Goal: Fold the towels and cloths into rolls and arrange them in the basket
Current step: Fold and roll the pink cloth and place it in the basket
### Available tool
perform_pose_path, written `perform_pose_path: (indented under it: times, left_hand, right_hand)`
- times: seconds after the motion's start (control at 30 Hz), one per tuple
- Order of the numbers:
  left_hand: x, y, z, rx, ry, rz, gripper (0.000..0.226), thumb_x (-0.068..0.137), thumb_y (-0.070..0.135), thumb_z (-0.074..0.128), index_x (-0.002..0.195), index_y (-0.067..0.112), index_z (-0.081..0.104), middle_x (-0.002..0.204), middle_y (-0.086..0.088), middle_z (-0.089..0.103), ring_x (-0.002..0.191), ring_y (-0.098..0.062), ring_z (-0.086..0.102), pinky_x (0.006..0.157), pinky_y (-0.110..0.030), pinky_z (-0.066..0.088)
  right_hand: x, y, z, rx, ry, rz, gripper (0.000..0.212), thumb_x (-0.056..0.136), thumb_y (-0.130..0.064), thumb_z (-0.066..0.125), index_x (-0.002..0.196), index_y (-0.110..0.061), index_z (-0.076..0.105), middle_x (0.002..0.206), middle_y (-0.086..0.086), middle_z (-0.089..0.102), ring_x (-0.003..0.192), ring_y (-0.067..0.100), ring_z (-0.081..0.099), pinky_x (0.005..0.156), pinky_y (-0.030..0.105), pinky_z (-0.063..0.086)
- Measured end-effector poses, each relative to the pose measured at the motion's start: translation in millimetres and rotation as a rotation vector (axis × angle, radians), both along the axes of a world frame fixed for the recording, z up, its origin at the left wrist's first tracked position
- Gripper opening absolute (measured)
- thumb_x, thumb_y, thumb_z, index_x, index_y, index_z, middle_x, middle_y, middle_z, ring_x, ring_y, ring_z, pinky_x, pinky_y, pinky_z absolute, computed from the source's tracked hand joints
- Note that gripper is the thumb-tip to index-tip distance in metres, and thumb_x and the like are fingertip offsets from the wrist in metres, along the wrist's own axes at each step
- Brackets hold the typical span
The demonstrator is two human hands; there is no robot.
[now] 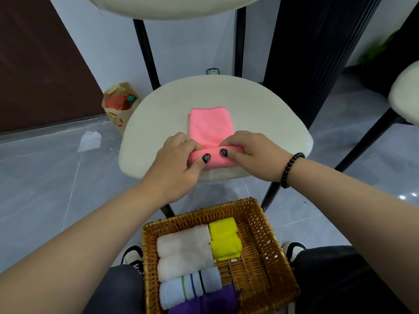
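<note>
Both hands, left (179,152) and right (247,147), are gripping the rolled near end of a soft pink cloth (209,126) at the near edge of a rounded cream chair seat (158,114). Below, a square wicker basket (267,245) is holding white, yellow, striped and purple rolls.
</note>
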State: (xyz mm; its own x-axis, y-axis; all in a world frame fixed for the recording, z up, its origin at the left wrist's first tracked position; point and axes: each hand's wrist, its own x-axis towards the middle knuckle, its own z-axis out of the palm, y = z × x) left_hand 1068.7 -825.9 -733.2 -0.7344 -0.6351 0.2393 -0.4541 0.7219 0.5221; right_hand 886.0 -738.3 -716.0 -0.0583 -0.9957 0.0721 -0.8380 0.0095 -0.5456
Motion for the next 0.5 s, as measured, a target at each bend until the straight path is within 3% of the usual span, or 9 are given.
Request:
perform_pose_path:
  times: [0.13, 0.23, 0.4, 0.5]
  left_hand:
    - [-3, -1, 1, 0.007, -0.014, 0.026, 0.01, 0.095, 0.031, 0.052, 0.1, 0.022, 0.054, 0.092, 0.008, 0.047, 0.09, -0.012, 0.043, 0.076, -0.027, 0.03]
    - [-8, -2, 2, 0.051, -0.005, 0.069, 0.011, 0.097, 0.032, 0.051, 0.1, 0.022, 0.049, 0.086, 0.014, 0.047, 0.08, -0.01, 0.045, 0.066, -0.026, 0.03]
    - [-14, -2, 6, 0.14, -0.004, 0.165, 0.017, 0.099, 0.036, 0.048, 0.105, 0.02, 0.046, 0.078, 0.008, 0.049, 0.069, -0.007, 0.047, 0.056, -0.024, 0.031]
    - [-13, 0, 8, -0.007, -0.034, 0.128, 0.016, 0.099, 0.033, 0.048, 0.107, 0.02, 0.046, 0.083, 0.007, 0.049, 0.076, -0.016, 0.049, 0.063, -0.032, 0.034]
  right_hand:
    - [-1, -1, -3, -0.08, -0.088, -0.058, 0.018, 0.094, -0.023, 0.055, 0.109, -0.019, 0.063, 0.103, -0.007, 0.059, 0.092, 0.006, 0.051, 0.074, 0.008, 0.036]
    - [2, 2, -6, -0.201, 0.007, -0.07, 0.019, 0.093, -0.021, 0.056, 0.11, -0.015, 0.062, 0.103, -0.006, 0.054, 0.088, 0.001, 0.046, 0.076, 0.004, 0.033]
    - [-2, 6, -12, -0.216, 0.22, 0.009, 0.043, 0.086, -0.035, 0.058, 0.119, -0.007, 0.062, 0.109, 0.008, 0.055, 0.101, 0.025, 0.051, 0.09, 0.035, 0.043]
    - [-1, 4, -11, -0.16, 0.194, 0.005, 0.039, 0.089, -0.024, 0.062, 0.124, -0.008, 0.059, 0.113, 0.009, 0.054, 0.105, 0.026, 0.05, 0.094, 0.035, 0.041]
